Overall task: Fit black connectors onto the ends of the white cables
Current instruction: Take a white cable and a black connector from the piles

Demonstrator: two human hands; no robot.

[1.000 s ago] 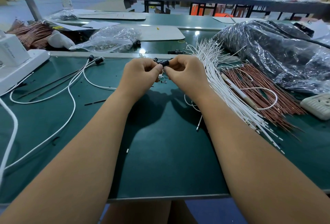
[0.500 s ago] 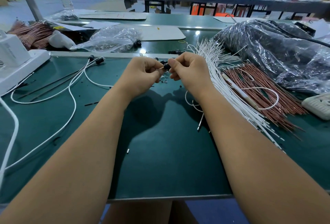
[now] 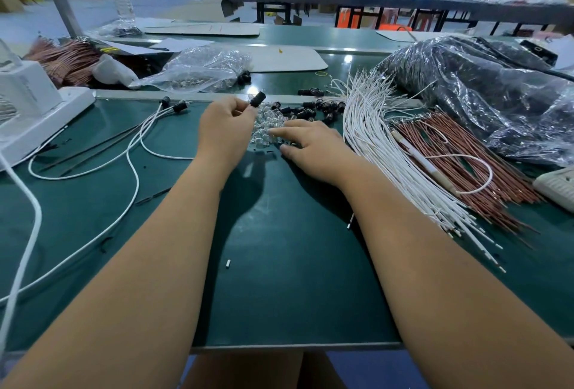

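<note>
We hold a small black cylindrical plastic connector (image 3: 257, 99) pinched in left hand (image 3: 224, 131), just left of the heap of clear glassy beads (image 3: 267, 123). Right hand (image 3: 312, 148) rests on heap, fingers straight, gripping nothing. Judged step: picking parts btwn fittings. Next needs a cable from the white thin-cable bundle (image 3: 382, 146), right of heap.
</note>
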